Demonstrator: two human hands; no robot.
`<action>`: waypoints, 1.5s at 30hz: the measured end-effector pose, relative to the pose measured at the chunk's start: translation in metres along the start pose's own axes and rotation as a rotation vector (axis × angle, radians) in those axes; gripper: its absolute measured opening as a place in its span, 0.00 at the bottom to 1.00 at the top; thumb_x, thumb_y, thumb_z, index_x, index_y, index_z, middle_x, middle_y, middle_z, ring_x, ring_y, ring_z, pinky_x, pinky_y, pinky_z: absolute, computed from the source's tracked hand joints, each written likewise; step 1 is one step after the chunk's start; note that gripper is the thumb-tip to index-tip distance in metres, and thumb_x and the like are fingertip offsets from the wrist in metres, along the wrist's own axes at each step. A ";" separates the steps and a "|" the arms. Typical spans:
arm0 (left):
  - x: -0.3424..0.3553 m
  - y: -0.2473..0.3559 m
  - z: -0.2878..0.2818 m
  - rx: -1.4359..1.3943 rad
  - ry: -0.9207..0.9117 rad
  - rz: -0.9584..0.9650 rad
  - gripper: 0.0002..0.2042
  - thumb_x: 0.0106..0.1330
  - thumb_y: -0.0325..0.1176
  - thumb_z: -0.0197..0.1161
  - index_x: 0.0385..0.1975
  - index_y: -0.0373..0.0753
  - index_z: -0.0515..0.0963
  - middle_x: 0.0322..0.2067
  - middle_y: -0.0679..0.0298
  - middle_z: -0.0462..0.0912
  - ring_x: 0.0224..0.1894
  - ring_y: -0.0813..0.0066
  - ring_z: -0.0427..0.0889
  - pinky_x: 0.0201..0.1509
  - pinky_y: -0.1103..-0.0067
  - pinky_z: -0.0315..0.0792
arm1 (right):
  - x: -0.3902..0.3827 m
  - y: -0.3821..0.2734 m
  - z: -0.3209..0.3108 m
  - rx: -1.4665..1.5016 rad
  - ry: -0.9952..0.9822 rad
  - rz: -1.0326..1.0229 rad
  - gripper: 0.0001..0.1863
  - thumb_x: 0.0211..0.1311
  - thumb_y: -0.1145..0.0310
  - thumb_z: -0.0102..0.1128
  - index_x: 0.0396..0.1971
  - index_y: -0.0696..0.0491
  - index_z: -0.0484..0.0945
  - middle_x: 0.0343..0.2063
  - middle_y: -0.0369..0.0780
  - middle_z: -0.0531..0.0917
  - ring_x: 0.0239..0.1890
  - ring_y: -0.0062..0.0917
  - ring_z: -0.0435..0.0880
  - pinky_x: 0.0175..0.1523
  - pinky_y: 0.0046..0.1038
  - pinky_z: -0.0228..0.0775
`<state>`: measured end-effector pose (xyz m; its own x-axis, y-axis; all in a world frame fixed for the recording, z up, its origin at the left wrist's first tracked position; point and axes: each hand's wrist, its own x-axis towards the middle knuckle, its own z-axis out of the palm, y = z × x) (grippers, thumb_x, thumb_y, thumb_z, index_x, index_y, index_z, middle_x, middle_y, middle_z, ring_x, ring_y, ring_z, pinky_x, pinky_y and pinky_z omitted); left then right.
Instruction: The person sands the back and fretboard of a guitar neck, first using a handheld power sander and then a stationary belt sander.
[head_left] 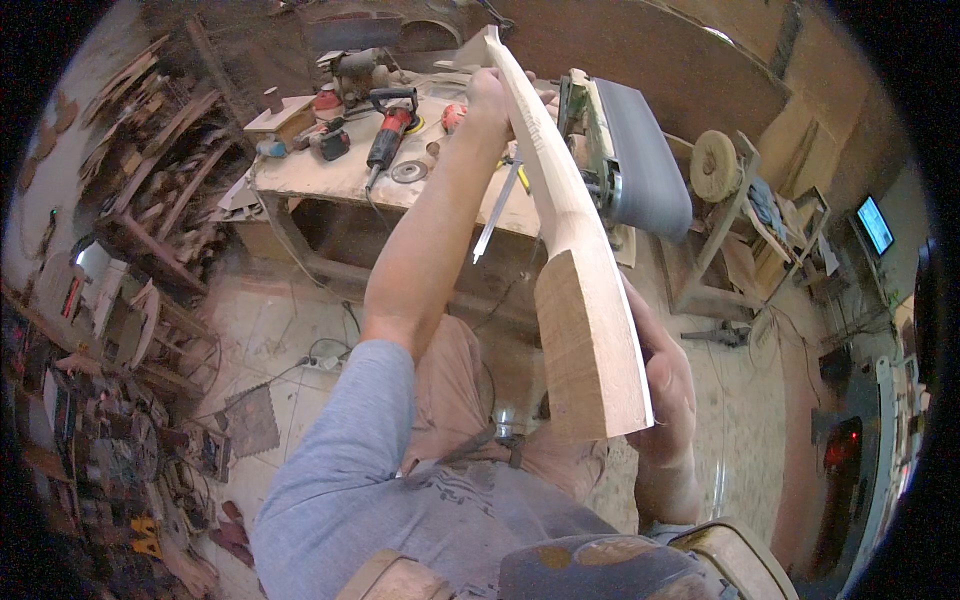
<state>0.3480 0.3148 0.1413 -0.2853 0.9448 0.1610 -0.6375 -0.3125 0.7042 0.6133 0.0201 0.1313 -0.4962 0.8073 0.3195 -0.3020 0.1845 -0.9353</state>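
From the head view, we hold a long shaped wooden blank [585, 300] up in front of us, its broad end nearest and its narrow end pointing away over the worktop [330, 175]. Our left hand [490, 100] is closed around the narrow far part. Our right hand [668, 385] grips the broad near end from behind. A red angle grinder [392, 128] lies on the worktop, and a belt sander [640, 160] stands just beyond the blank.

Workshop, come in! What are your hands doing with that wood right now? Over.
Left hand grips wood piece up high. Right hand holds its wide end. Belt sander right behind. Over.
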 end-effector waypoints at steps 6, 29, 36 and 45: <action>-0.008 0.018 0.003 0.040 -0.085 0.003 0.24 0.76 0.41 0.35 0.51 0.23 0.69 0.40 0.43 0.80 0.38 0.46 0.82 0.45 0.52 0.80 | 0.018 0.034 -0.038 0.016 -0.072 0.322 0.33 0.75 0.48 0.44 0.64 0.64 0.65 0.51 0.51 0.80 0.51 0.34 0.85 0.52 0.31 0.80; -0.028 0.045 0.015 0.142 -0.183 0.188 0.17 0.76 0.39 0.47 0.45 0.28 0.74 0.34 0.52 0.80 0.34 0.54 0.86 0.31 0.64 0.80 | 0.049 0.077 -0.055 -0.133 -0.122 0.345 0.23 0.70 0.57 0.56 0.52 0.62 0.74 0.36 0.43 0.83 0.37 0.27 0.88 0.41 0.27 0.82; -0.046 0.042 0.038 0.067 -0.179 0.206 0.22 0.76 0.39 0.41 0.56 0.23 0.66 0.46 0.45 0.78 0.47 0.48 0.83 0.49 0.59 0.80 | 0.026 0.055 -0.065 0.117 -0.182 0.337 0.33 0.60 0.63 0.67 0.63 0.58 0.68 0.47 0.36 0.79 0.48 0.18 0.78 0.56 0.24 0.69; -0.030 0.039 0.051 -0.091 -0.326 0.253 0.20 0.78 0.43 0.43 0.52 0.30 0.68 0.44 0.47 0.78 0.47 0.49 0.81 0.58 0.54 0.76 | 0.017 -0.010 -0.139 -0.593 -0.054 0.166 0.41 0.46 0.70 0.72 0.65 0.57 0.68 0.48 0.35 0.80 0.49 0.19 0.76 0.56 0.24 0.69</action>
<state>0.3681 0.2797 0.1993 -0.2094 0.8142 0.5416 -0.6408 -0.5326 0.5529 0.7208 0.1098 0.1251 -0.5432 0.8251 0.1554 0.2786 0.3517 -0.8937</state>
